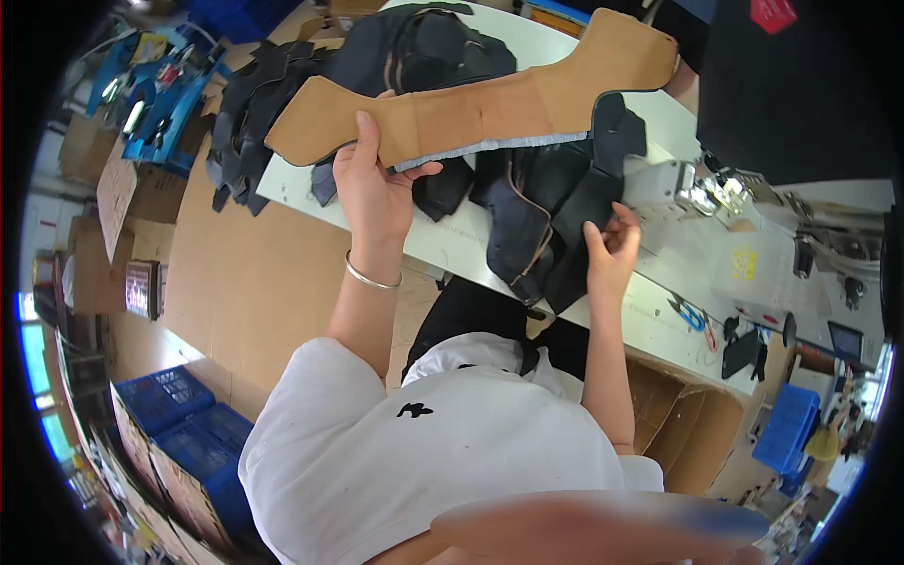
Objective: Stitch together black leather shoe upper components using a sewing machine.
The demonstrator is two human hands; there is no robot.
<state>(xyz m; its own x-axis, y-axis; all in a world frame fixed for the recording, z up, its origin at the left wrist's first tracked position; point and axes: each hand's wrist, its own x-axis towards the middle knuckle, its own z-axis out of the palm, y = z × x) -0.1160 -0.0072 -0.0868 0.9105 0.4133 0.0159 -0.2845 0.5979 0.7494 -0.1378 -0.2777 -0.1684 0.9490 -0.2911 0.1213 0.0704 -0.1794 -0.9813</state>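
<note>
My left hand grips a long tan leather piece with wide flared ends, its thumb over the near face. A pale grey strip runs along the lower edge of this piece, which is raised above the white table. My right hand rests by the edge of a black leather piece, thumb and fingers apart. Other black sewn pieces with brown edging lie to its left, partly behind the tan piece.
A sewing machine stands at right on the white table. Blue-handled snips lie near the table's right front edge. A pile of black pieces is at far left. An open cardboard box sits below the table; blue crates stand lower left.
</note>
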